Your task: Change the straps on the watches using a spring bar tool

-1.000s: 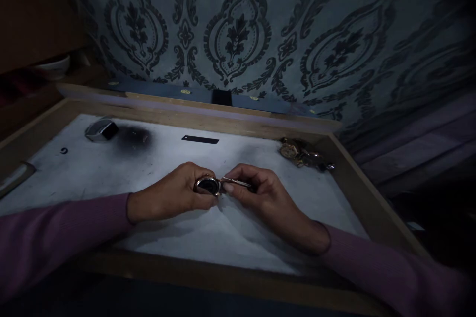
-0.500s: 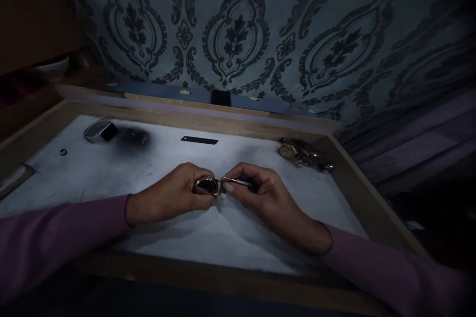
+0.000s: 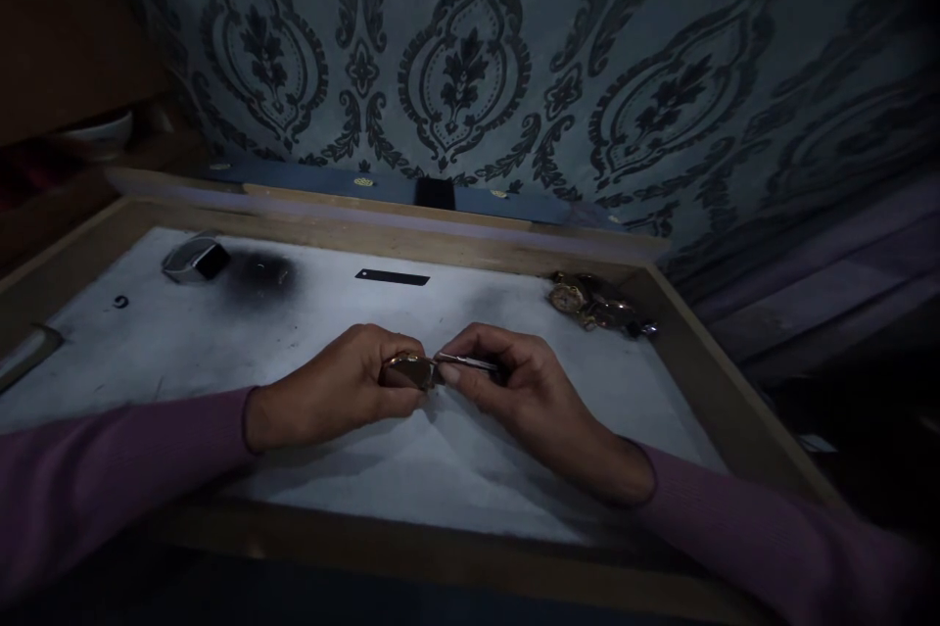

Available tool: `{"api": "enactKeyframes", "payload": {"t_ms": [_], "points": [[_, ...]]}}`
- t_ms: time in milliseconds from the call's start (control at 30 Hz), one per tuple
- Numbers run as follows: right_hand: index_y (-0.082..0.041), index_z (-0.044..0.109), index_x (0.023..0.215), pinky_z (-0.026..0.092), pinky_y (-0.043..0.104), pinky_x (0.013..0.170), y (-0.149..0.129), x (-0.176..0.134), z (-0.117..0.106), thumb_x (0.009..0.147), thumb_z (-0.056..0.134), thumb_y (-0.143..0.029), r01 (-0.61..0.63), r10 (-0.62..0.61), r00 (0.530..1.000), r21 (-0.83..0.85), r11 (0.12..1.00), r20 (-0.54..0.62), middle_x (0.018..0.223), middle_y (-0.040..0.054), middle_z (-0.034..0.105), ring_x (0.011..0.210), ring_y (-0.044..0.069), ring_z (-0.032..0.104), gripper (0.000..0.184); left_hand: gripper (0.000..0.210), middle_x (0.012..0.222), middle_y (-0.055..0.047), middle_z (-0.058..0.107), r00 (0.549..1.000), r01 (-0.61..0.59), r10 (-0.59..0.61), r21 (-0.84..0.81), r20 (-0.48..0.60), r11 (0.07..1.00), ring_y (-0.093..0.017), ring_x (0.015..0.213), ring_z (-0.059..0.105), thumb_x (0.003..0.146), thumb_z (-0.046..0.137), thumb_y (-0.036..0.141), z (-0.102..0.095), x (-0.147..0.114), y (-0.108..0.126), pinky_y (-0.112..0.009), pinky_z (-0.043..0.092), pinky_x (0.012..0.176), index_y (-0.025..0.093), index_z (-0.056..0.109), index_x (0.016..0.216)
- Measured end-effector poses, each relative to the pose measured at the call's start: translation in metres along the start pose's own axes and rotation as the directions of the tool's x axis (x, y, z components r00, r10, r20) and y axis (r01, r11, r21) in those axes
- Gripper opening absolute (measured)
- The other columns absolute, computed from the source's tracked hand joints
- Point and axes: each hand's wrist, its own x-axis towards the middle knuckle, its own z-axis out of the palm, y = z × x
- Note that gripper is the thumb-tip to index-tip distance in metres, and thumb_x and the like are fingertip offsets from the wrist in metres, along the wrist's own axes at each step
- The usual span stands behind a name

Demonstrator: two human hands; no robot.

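Closed round a gold-rimmed watch, my left hand keeps its dial tilted, so the face shows as a narrow dark oval. Between the thumb and fingers of my right hand lies a slim metal tool, perhaps a small screwdriver. Its left end meets the right edge of the watch, close to where a strap would join. The exact contact point is too small and dark to make out. Both hands are over the white sheet, near its middle.
A wooden-framed tray surrounds the sheet. A heap of watches lies at the far right, a dark flat strip at the back. On the left are a square-faced watch, a small dark curl and a curved object.
The watch in my left hand has tilted, so its face looks narrower and browner. My right hand and the tool have stayed almost in place.
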Motion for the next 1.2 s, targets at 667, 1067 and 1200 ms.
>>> {"api": "enactKeyframes", "payload": {"t_ms": [667,1067,1200], "points": [[-0.019,0.068,0.078,0.047,0.026,0.062,0.0013,-0.0042,0.0011,0.084,0.064,-0.025,0.026,-0.026,1.000,-0.016,1.000,-0.002,0.073,0.0014,0.067,0.068,0.014,0.059,0.010,0.027,0.056,0.009,0.035,0.994,0.104,-0.097,-0.207,0.041,0.973,-0.007,0.053,0.028,0.076,0.068,0.033,0.0023,0.0031,0.0002,-0.021,0.022,0.050,0.015,0.051,0.066],[-0.017,0.068,0.080,0.047,0.024,0.058,0.0058,-0.0060,0.0020,0.086,0.063,-0.024,0.105,-0.109,0.993,-0.102,0.989,-0.039,0.070,0.0010,0.066,0.064,0.013,0.059,0.010,0.029,0.057,0.008,0.038,0.990,0.135,-0.139,-0.288,0.005,0.948,-0.007,0.054,0.029,0.070,0.073,0.035,0.0056,0.0046,0.0014,-0.022,0.023,0.052,0.015,0.053,0.066],[-0.017,0.068,0.080,0.047,0.024,0.058,0.0058,-0.0066,0.0019,0.086,0.062,-0.023,0.135,-0.142,0.989,-0.128,0.983,-0.046,0.070,0.0011,0.067,0.064,0.013,0.060,0.010,0.027,0.057,0.008,0.038,0.990,0.134,-0.142,-0.305,-0.007,0.943,-0.007,0.055,0.030,0.069,0.073,0.031,0.0064,0.0041,0.0013,-0.022,0.023,0.053,0.015,0.052,0.064]]}}
